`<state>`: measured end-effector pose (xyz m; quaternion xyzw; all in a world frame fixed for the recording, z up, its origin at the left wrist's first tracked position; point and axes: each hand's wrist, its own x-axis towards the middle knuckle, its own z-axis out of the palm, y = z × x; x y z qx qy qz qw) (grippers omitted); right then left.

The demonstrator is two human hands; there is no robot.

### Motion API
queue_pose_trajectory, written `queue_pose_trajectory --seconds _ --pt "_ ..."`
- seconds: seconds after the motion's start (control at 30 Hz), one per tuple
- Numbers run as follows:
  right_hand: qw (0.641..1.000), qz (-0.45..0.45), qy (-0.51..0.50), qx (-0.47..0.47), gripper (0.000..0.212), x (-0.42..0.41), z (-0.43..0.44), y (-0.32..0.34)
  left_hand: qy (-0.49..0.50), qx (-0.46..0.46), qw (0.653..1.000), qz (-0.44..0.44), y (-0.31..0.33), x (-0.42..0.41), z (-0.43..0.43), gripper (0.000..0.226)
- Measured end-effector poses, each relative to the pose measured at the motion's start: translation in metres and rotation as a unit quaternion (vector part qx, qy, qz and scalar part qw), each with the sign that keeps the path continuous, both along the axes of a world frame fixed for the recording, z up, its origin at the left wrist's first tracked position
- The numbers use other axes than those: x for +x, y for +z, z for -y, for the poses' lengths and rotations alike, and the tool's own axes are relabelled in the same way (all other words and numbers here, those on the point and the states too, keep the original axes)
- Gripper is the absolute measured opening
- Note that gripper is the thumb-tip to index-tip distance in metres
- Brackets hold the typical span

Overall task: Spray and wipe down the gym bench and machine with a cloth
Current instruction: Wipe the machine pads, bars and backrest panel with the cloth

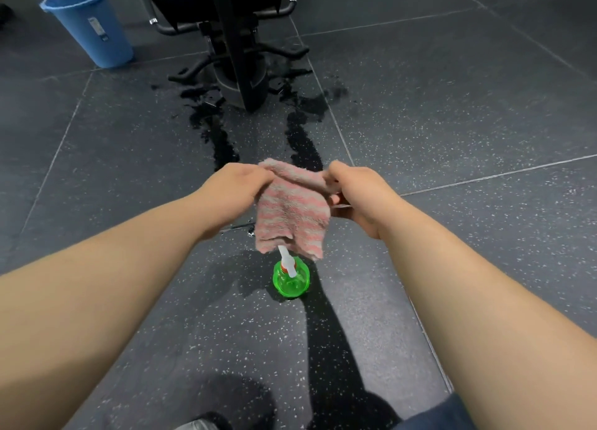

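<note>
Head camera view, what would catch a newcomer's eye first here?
Most striking is the pink striped cloth held up at centre, its top corners pinched by the left hand and right hand. Just below it in the view, a bright green spray bottle stands on the dark speckled floor. Farther off, wet streaks run from the black machine base towards the person, and a blue bucket stands at top left.
</note>
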<state>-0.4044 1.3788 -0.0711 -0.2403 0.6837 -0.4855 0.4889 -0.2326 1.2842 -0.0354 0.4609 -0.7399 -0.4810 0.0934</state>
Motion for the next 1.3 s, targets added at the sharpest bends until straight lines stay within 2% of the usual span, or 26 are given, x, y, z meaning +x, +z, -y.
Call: queue_pose_trajectory --seconds 0.03,0.1,0.13,0.2,0.23,0.3,0.4,0.5,0.57,0.6,0.73,0.87,0.97,1.07,1.17,1.23,1.3 --pt "0.999 -0.043 0.012 0.031 0.016 -0.001 -0.003 -0.009 0.018 0.006 1.0 -0.007 -0.002 0.003 0.001 0.035" --pt "0.969 -0.175 0.128 0.12 0.042 0.004 -0.009 -0.039 0.066 0.019 0.998 -0.018 -0.005 0.011 0.004 0.029" --pt "0.936 -0.224 0.211 0.171 0.061 0.011 -0.011 -0.058 0.097 0.036 0.994 -0.028 -0.006 0.016 0.006 0.028" --pt "0.868 -0.267 0.332 0.254 0.106 0.03 -0.014 -0.095 0.138 0.092 0.985 -0.053 -0.01 0.026 0.007 0.023" --pt "0.845 -0.288 0.362 0.267 0.121 0.039 -0.014 -0.11 0.145 0.111 0.981 -0.063 -0.013 0.033 0.008 0.019" --pt "0.827 -0.336 0.372 0.254 0.131 0.05 -0.014 -0.133 0.147 0.122 0.979 -0.065 -0.018 0.045 0.01 0.011" --pt "0.847 -0.346 0.338 0.223 0.115 0.059 -0.008 -0.158 0.204 0.134 0.967 -0.075 -0.027 0.063 0.017 0.022" --pt "0.888 -0.331 0.283 0.148 0.069 0.075 0.003 -0.174 0.21 0.128 0.967 -0.063 -0.036 0.072 0.021 0.021" --pt "0.917 -0.313 0.229 0.098 0.027 0.087 0.008 -0.174 0.219 0.125 0.966 -0.057 -0.043 0.076 0.021 0.021" --pt "0.925 -0.307 0.208 0.082 0.02 0.091 0.008 -0.17 0.226 0.122 0.965 -0.054 -0.045 0.079 0.02 0.021" --pt "0.942 -0.294 0.14 0.083 0.026 0.091 0.014 -0.136 0.222 0.1 0.969 -0.045 -0.039 0.077 0.023 0.019" --pt "0.963 -0.254 0.052 0.074 0.034 0.072 0.021 -0.075 0.172 0.037 0.984 -0.03 -0.011 0.051 0.014 0.013" --pt "0.967 -0.249 -0.002 0.057 0.022 0.056 0.025 -0.018 0.156 0.033 0.987 -0.03 0.022 0.027 -0.002 0.017" --pt "0.971 -0.231 -0.05 0.04 0.018 0.037 0.023 0.058 0.133 0.061 0.988 -0.046 0.082 0.005 -0.012 0.012" --pt "0.966 -0.251 -0.036 0.061 0.011 0.022 0.018 0.133 0.081 0.047 0.995 -0.038 0.153 -0.01 -0.018 0.01" --pt "0.962 -0.264 -0.035 0.06 0.021 0.01 0.017 0.186 0.052 0.049 0.996 -0.048 0.208 -0.02 -0.021 0.013" --pt "0.956 -0.285 -0.023 0.064 0.015 0.001 0.014 0.237 0.029 0.057 0.997 -0.046 0.258 -0.024 -0.027 0.012"
